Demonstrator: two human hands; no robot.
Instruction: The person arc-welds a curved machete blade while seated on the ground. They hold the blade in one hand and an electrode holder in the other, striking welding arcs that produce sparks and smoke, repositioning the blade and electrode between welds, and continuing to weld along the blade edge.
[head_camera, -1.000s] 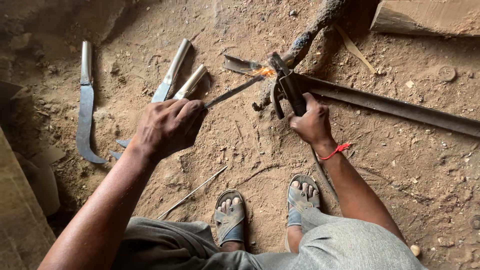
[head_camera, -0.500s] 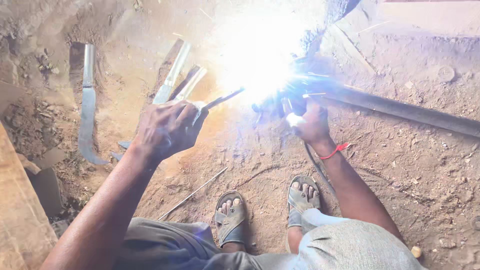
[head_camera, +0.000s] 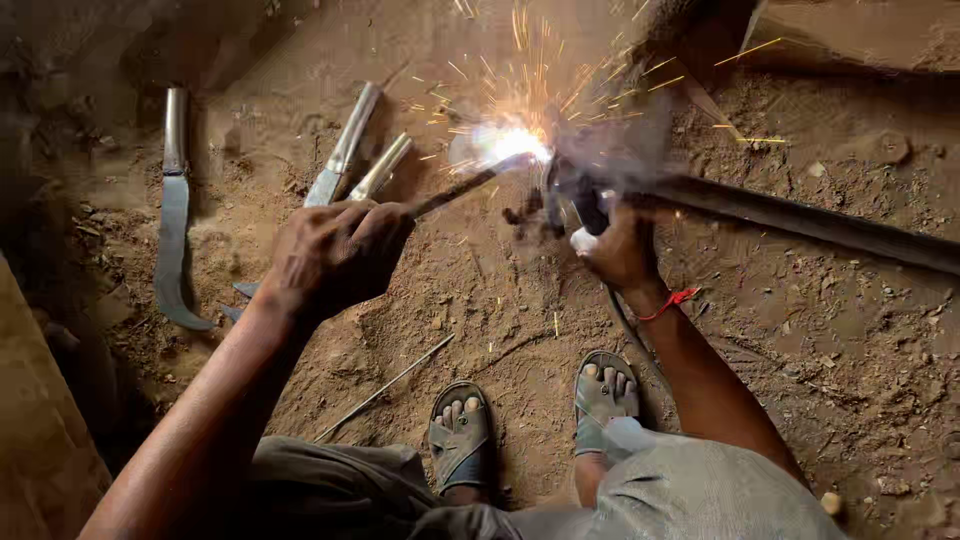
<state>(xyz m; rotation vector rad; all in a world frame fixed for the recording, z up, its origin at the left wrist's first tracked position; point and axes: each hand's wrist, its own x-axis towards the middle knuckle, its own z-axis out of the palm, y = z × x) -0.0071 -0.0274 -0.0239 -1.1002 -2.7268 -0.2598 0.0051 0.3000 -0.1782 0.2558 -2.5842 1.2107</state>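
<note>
My left hand (head_camera: 335, 255) grips one end of a thin dark metal rod (head_camera: 462, 187) that slants up to the right. At its tip a bright welding arc (head_camera: 512, 145) throws sparks and smoke. My right hand (head_camera: 622, 245) is closed around a dark welding electrode holder (head_camera: 585, 200), just right of the arc; a red string circles that wrist. A long dark metal bar (head_camera: 820, 225) lies on the dirt and runs right from the arc. Smoke hides the joint itself.
Curved sickle-like blades with metal handles lie on the dirt at left (head_camera: 175, 215) and upper middle (head_camera: 345, 150). A thin rod (head_camera: 385, 388) lies near my sandalled feet (head_camera: 460, 435). A wooden block (head_camera: 850, 30) sits top right, and a plank edge (head_camera: 40, 440) bottom left.
One second ago there was only a small glow at the joint. Half a second ago a white flare washed out the scene. Now the glare has shrunk to sparks and smoke; the hands hold position.
</note>
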